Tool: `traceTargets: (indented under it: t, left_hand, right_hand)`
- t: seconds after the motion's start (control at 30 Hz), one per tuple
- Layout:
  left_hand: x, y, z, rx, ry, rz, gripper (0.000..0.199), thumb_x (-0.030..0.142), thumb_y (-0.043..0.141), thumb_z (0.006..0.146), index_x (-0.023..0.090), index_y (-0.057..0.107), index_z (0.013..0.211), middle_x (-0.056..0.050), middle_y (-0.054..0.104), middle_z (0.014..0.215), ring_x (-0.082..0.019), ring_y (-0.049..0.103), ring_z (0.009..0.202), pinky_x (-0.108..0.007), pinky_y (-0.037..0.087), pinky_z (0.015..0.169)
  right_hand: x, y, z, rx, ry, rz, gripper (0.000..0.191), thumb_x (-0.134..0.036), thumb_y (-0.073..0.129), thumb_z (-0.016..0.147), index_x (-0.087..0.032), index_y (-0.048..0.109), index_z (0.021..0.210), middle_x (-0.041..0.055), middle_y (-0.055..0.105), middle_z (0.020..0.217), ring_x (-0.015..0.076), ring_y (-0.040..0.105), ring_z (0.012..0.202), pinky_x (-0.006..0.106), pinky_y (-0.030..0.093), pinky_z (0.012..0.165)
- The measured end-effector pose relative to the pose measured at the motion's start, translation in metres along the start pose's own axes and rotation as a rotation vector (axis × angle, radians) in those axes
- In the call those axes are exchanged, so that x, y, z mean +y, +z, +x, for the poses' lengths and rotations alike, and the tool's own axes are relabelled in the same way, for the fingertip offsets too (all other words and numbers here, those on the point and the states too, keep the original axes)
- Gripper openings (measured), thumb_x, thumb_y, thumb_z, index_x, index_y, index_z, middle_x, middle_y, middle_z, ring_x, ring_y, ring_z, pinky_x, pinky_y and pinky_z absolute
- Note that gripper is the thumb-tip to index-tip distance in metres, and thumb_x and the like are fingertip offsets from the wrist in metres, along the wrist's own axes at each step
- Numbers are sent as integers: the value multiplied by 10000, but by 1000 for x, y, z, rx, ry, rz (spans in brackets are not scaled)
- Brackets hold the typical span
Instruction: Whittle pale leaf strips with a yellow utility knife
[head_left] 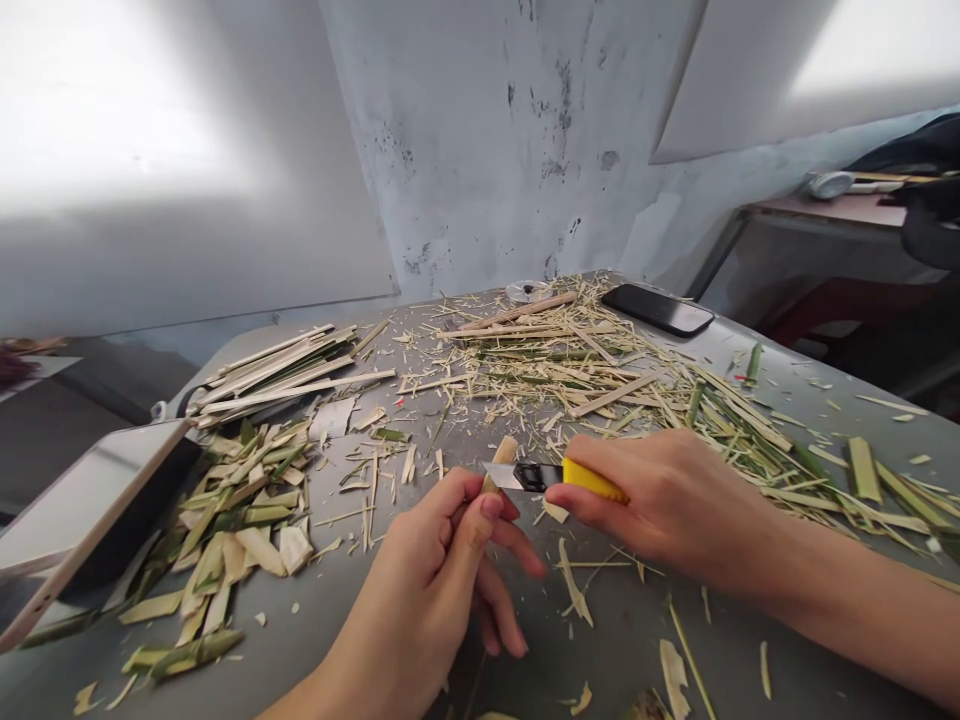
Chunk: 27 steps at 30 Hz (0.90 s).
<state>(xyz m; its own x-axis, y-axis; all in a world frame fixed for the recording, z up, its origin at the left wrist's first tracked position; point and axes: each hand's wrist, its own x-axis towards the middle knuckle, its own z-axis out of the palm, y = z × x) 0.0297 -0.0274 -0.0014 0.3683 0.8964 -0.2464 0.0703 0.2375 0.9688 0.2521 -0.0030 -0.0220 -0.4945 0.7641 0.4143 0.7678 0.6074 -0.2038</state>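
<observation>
A small strip of pale bamboo (506, 450) is pinched between the thumb and forefinger of the left hand (439, 560), with the other fingers left loosely curled beneath. By the right hand (652, 490) a utility knife (589, 480) is gripped firmly around its yellow handle, the thumb laid along the near side. The strip is held just beyond the left thumb tip, its long axis pointed away from the body and leaned slightly to the right. The blade is set crosswise to that axis, its point directed leftward at the forefinger, so that strip and blade are crossed close to the left fingertips; whether the edge is pressed into the bamboo cannot be told. The strip is thus gripped by the left hand itself, while the right hand is kept to its right, separated from it by the exposed blade. Beneath both hands the grey table (615, 630) is strewn with shavings; short bamboo pieces (259, 510) are heaped to the left, and longer strips (292, 370) are laid behind them.
</observation>
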Motion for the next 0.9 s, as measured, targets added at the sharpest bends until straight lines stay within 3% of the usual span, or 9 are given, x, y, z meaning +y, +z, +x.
traceTargets:
  t: [0.1,0.23,0.3,0.47,0.57,0.7,0.9]
  left_hand:
    - [3,0,-3,-36,-54,-75,310,489,492,1026,199,509,919,-11,737,765,-76,630,407,-141,450,401]
    - [7,5,-14,-169,-212,-166,456,642,553,953,196,519,861,-56,762,701,-61,601,428,-112,424,430]
    - [8,7,-16,-177,-242,-167,495,683,577,918,195,524,859,-67,771,716,-51,591,431,-100,402,432]
    - [6,4,-7,-50,-123,-121,452,650,584,923,209,493,890,-33,755,786,-91,634,398,-139,429,372]
    - [4,1,-4,7,-60,-37,383,571,546,976,206,482,883,-32,753,818,-81,644,403,-130,438,383]
    - [2,1,-9,-5,-20,14,335,507,496,1020,202,493,882,-36,760,819,-66,636,406,-122,455,403]
    - [16,0,0,-37,-43,-87,288,443,500,1030,191,514,891,-21,743,745,-76,622,399,-133,483,388]
  right_hand:
    - [14,-1,2,10,21,-124,514,-609,357,1053,-218,536,772,-7,595,572,137,488,464,298,198,508]
    - [49,-17,8,79,215,-423,597,-704,276,1016,-240,485,704,-1,444,438,142,338,368,297,107,479]
    - [54,-26,10,132,259,-379,562,-685,282,1023,-248,458,716,-7,416,443,148,343,386,297,134,488]
    - [19,-25,8,68,71,72,451,-574,429,1046,-234,460,751,-59,428,509,108,388,438,264,258,501]
    - [2,-14,2,-18,16,159,463,-573,437,1047,-223,481,747,-58,468,542,98,410,461,265,252,505]
    - [2,-7,-1,-28,-3,105,475,-577,419,1053,-217,499,753,-45,528,556,100,442,459,285,234,508]
    - [4,-10,8,102,-49,-201,534,-619,385,1044,-206,555,752,-16,587,536,127,480,421,306,175,489]
